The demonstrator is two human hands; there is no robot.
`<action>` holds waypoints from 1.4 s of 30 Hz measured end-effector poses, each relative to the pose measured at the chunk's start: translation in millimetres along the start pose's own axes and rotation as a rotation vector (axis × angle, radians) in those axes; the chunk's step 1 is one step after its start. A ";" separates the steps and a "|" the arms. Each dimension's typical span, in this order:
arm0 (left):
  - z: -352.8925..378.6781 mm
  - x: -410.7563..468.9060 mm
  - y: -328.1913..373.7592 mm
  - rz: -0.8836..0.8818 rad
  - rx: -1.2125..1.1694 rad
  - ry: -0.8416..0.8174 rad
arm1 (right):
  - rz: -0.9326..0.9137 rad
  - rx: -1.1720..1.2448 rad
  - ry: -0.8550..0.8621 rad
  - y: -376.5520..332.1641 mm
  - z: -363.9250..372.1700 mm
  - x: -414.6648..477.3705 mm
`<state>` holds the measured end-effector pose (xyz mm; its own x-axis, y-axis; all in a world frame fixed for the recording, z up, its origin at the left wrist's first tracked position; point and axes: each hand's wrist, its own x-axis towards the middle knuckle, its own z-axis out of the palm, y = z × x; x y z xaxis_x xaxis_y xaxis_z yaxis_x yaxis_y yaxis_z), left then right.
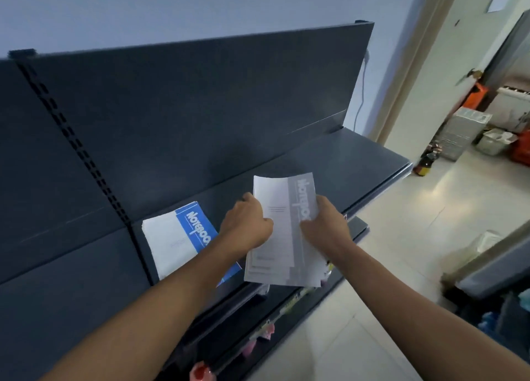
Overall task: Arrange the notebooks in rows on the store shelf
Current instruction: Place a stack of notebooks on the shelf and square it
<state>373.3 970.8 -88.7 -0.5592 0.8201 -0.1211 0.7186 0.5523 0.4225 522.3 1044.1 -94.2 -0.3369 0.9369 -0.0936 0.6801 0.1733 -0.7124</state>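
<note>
Grey notebooks (285, 240) between the hands: left hand (247, 223) and right hand (327, 224) grip opposite edges

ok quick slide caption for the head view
Left hand and right hand hold grey notebooks at the shelf, beside blue notebooks.

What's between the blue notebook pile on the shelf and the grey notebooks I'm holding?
Head view: only your left hand, gripping the grey notebooks, and a strip of bare shelf separate them from the blue notebook pile.
</note>
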 end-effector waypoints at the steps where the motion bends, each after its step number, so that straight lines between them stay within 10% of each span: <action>1: 4.2 0.6 4.4 -0.026 -0.009 -0.007 | -0.002 0.007 -0.027 4.7 -2.6 6.5; 26: 30.2 68.7 -44.8 -0.564 -0.185 0.121 | -0.181 -0.284 -0.404 -41.6 95.4 145.3; 42: 39.9 78.7 -40.9 -0.424 0.195 0.135 | -0.270 -0.592 -0.453 -48.0 98.1 159.8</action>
<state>316.4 1018.7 -151.4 -0.8591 0.4967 -0.1232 0.4722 0.8622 0.1834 372.0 1155.7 -143.3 -0.6853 0.6468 -0.3348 0.7275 0.6290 -0.2741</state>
